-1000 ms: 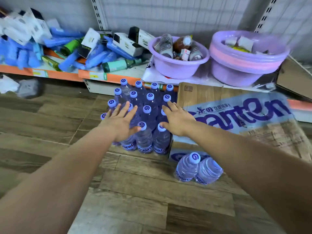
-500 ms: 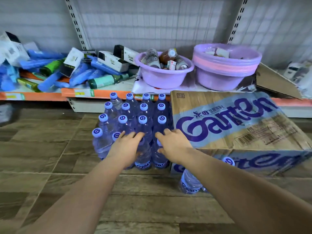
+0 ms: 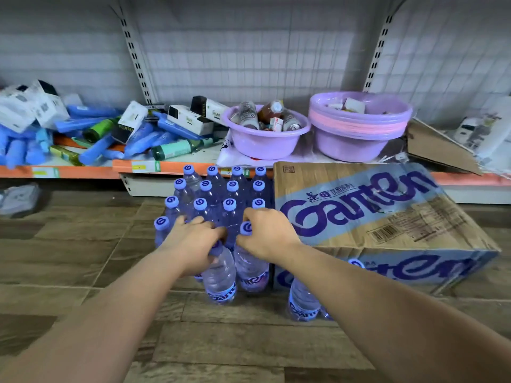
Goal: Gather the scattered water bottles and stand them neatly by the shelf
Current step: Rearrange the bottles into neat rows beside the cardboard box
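Observation:
Several clear water bottles with purple caps stand upright in rows on the floor, right against the base of the shelf. My left hand is closed over the top of a front bottle. My right hand grips the neck of the neighbouring front bottle, whose cap shows between the fingers. Another bottle stands apart by the carton's front corner, partly hidden behind my right forearm.
A large Ganten cardboard carton lies on the floor directly right of the bottle rows. The low shelf holds two purple basins, blue tubes and small boxes. Wood-look floor spreads to the left and front.
Both hands have dropped from spread over the bottle tops and closed on the two front bottles. The view has moved nearer and lower, and the front bottles sit a little closer together.

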### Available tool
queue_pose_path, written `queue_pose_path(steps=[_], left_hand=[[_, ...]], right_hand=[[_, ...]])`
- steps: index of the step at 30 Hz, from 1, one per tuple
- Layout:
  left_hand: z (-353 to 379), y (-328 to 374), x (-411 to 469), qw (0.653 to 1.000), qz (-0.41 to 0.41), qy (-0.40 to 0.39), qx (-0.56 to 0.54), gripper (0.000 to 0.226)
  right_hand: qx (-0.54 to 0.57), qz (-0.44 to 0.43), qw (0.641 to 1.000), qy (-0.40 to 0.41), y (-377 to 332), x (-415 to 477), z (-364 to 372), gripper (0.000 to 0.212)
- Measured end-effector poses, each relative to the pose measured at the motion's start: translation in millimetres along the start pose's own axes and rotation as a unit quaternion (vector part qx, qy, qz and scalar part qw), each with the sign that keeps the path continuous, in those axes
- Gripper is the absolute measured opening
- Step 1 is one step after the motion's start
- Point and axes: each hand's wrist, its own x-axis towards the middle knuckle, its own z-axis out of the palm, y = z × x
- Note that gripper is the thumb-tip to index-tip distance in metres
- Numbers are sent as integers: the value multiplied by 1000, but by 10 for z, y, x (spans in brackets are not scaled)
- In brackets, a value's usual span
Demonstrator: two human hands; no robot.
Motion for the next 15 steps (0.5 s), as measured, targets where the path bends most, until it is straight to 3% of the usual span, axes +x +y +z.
queue_pose_path(steps=[7,15], left_hand=[[-960,59,-240,998,-6,21,-56,33],[-1909,504,-156,988,19,85,-128,36]], right_hand=[[50,-18,998,42,-103,-233,-837,23],[26,-7,995,99,159,-523,-1963,27]])
